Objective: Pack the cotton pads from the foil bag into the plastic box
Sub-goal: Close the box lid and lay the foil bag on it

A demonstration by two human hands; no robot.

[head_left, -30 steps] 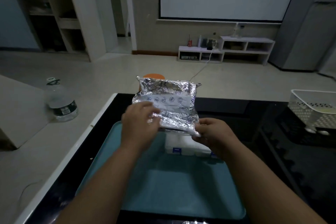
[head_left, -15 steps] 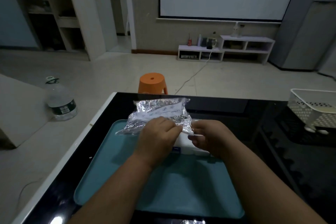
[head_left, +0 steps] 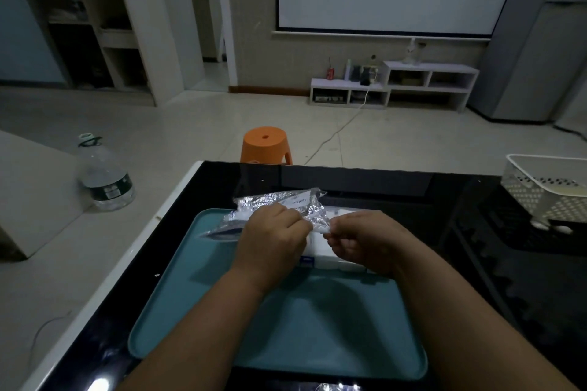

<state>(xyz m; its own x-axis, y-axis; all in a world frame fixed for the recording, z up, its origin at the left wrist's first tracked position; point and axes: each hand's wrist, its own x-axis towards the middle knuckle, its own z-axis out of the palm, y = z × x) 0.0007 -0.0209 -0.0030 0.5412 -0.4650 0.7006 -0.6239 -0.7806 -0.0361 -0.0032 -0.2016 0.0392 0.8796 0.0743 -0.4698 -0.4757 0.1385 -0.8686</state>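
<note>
From the head view, here we go: my left hand (head_left: 273, 235) is curled over the foil bag (head_left: 270, 201), gripping its crinkled middle and holding it low over the far end of the teal tray (head_left: 317, 327) on the black table (head_left: 413, 187). My right hand (head_left: 365, 241) sits just beside it, fingers curled in, tips pinching at the bag's right-hand corner. It looks like foil between them, though something small and pale shows there and I can't rule out the edge of a pad. The plastic box (head_left: 324, 259) lies right under both hands, white, mostly hidden; I can't tell whether its lid is open. No cotton pads are plainly in sight, so I judge they're all inside the bag and none is packed. This reads as the opening step: getting the mouth of the bag apart. Next I need a firm hold on each side of that corner and a pull apart without crushing the contents, then fingers go in for the first stack, with the box directly below to receive it.
</note>
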